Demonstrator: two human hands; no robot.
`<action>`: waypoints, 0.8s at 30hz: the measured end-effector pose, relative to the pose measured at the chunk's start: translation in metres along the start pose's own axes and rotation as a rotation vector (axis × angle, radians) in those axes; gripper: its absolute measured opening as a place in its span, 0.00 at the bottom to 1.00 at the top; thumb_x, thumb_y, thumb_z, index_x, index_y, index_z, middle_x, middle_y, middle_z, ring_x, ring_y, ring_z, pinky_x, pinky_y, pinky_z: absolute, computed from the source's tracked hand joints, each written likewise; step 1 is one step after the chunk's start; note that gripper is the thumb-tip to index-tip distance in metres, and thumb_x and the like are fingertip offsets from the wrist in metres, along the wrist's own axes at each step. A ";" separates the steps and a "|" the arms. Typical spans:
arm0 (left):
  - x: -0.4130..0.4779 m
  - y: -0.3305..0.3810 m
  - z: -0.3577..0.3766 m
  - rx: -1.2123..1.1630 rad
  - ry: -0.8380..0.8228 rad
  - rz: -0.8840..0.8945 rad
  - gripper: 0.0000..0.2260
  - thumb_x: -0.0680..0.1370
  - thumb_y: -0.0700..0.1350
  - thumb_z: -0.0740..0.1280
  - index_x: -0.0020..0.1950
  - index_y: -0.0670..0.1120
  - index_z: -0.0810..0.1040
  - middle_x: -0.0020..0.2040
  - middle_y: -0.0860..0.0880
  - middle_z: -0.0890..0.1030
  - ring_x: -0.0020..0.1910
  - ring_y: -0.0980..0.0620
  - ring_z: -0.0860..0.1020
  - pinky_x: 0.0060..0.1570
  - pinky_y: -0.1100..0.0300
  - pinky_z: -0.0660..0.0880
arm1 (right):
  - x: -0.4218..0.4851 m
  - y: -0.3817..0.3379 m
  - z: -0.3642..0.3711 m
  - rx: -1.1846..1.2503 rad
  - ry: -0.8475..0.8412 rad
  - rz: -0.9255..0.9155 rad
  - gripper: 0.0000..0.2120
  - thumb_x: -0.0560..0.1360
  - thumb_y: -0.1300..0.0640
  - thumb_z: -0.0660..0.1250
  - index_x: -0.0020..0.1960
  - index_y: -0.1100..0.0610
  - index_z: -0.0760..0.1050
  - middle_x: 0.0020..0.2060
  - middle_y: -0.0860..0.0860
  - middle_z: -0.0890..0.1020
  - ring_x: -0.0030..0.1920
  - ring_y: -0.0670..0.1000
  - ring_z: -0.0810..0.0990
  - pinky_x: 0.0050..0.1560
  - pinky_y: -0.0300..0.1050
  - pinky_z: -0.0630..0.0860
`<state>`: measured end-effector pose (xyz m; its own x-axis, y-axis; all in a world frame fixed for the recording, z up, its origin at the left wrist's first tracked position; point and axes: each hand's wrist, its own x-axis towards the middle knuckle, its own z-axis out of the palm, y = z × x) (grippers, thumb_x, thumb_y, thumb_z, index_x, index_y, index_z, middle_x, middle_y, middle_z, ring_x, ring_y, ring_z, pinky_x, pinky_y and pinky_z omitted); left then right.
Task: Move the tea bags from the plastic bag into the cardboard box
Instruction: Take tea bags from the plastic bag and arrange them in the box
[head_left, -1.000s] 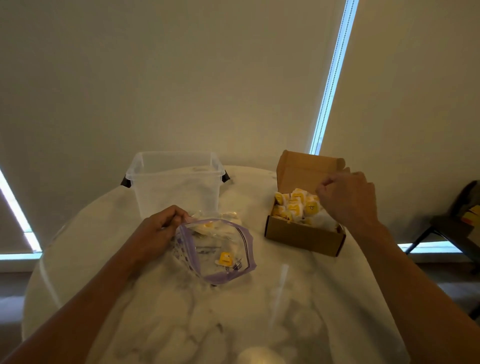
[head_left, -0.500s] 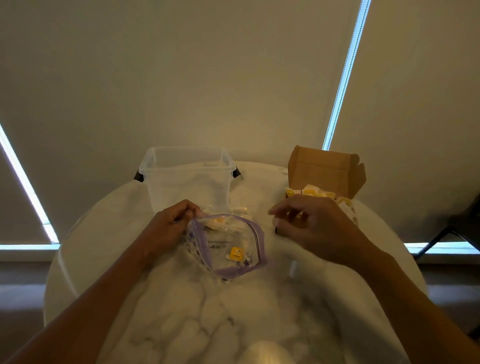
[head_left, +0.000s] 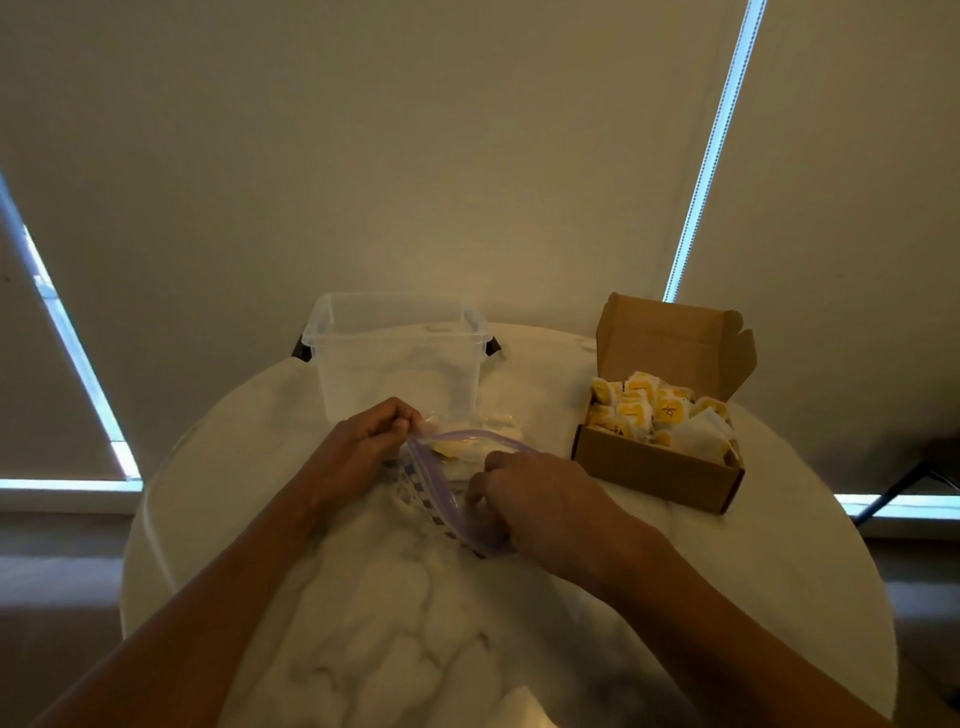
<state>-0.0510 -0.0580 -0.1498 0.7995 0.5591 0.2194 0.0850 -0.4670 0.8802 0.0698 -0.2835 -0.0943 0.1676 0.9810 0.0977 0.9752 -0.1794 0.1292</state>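
Both hands work at the open plastic bag; the cardboard box of tea bags sits to the right.
The left hand pinches the bag's far left rim between curled fingers and thumb, holding the purple-edged mouth open in the middle of the marble table. The right hand curls over the right side of the mouth with its fingers bent down into it; what they hold, if anything, is hidden. Pale packets show inside the bag's far end. The box stands apart from the bag, lid raised, filled with yellow-labelled packets. A clear tub stands just beyond the bag.
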 end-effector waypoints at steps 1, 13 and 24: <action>0.000 0.000 0.000 0.002 -0.003 0.002 0.11 0.89 0.43 0.62 0.54 0.51 0.83 0.51 0.45 0.85 0.50 0.47 0.81 0.53 0.51 0.75 | 0.000 0.001 -0.001 -0.017 0.013 -0.006 0.19 0.78 0.55 0.72 0.69 0.48 0.78 0.65 0.49 0.78 0.60 0.57 0.81 0.45 0.46 0.68; 0.003 -0.007 0.002 -0.085 -0.003 0.032 0.08 0.87 0.46 0.64 0.53 0.48 0.82 0.47 0.44 0.83 0.47 0.49 0.77 0.51 0.52 0.71 | -0.041 0.038 -0.023 1.142 0.376 0.173 0.07 0.74 0.49 0.78 0.51 0.47 0.88 0.54 0.42 0.85 0.42 0.46 0.82 0.41 0.38 0.79; 0.007 -0.009 0.004 -0.035 0.035 0.003 0.11 0.90 0.41 0.62 0.53 0.49 0.83 0.46 0.53 0.85 0.46 0.51 0.79 0.50 0.53 0.71 | -0.051 0.148 -0.019 1.056 0.674 0.656 0.07 0.77 0.49 0.78 0.51 0.52 0.86 0.40 0.48 0.87 0.33 0.43 0.82 0.37 0.38 0.77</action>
<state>-0.0440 -0.0530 -0.1583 0.7782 0.5817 0.2367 0.0607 -0.4448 0.8936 0.2032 -0.3618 -0.0611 0.8192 0.4655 0.3350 0.4459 -0.1496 -0.8825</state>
